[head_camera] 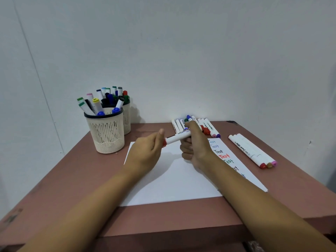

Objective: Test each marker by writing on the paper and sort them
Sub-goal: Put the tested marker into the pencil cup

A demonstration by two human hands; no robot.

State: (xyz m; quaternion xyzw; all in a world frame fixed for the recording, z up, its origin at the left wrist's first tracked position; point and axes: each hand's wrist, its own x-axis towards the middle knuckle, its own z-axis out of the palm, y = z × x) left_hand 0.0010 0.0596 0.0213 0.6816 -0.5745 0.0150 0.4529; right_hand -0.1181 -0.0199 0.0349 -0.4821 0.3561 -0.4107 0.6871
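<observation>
Crosswise, marker [177,138] held between left hand [145,151] and right hand [197,142].

A plain pale wall [181,42] fills the upper half of the view, off-white with a faint bluish cast. Towards the left a thin straight seam [34,70] runs slantwise down it (whether it is a room corner or a panel joint cannot be told). A table [72,179] with a matt reddish-brown top stands with its far edge against the wall. The top has a small dark mark [231,122] at its far right corner and dull scuffs [13,216] near its front left edge. Below the front edge shows a darker ledge [163,241] of the same colour. The light is soft and even, casting only faint shadows.
</observation>
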